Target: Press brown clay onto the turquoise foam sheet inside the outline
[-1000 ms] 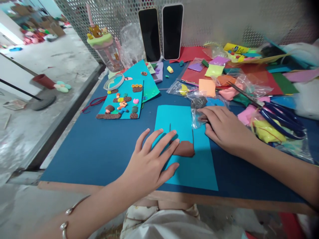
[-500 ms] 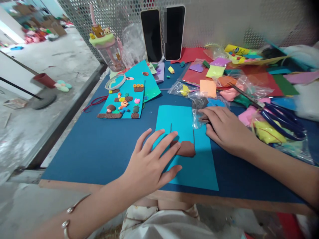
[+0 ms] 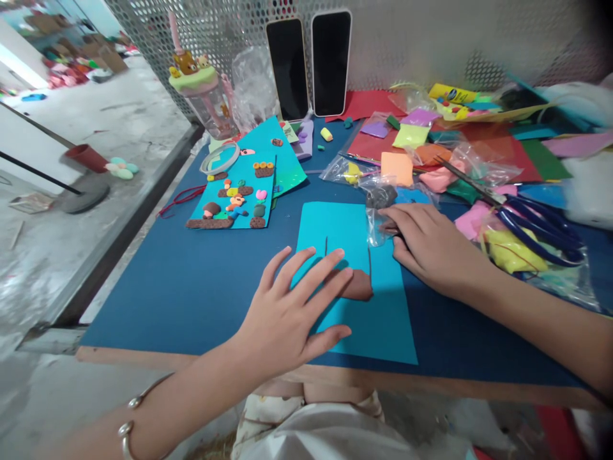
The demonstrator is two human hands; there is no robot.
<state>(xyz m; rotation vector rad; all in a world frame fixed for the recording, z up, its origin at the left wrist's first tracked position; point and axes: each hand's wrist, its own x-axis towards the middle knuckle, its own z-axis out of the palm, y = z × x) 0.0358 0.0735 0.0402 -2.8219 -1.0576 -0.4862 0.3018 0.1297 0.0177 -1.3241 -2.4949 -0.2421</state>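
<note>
My left hand (image 3: pixel 292 306) lies spread over a light-blue sheet of paper (image 3: pixel 378 338), its fingertips on a flattened piece of brown clay (image 3: pixel 358 285). Two thin dark lines (image 3: pixel 369 262) run up the sheet above the clay. Over the sheet's upper right edge, my right hand (image 3: pixel 426 246) has its fingers bent and closed on brown clay (image 3: pixel 390 226) at a small clear plastic bag (image 3: pixel 377 234). Its fingertips partly hide that clay. Beside the bag sits a dark grey lump (image 3: pixel 382 196).
A decorated blue card (image 3: pixel 230 204) with clay figures lies left, under a tape roll (image 3: pixel 220 158). Two phones (image 3: pixel 331 64) lean at the back beside a lidded cup (image 3: pixel 204 96). Blue-handled scissors (image 3: pixel 527 223) rest on bagged coloured clay (image 3: pixel 514 250) at right.
The view has shifted slightly. My left fingers have slid a little to the right over the brown clay, covering more of it. My right hand stays at the bag.
</note>
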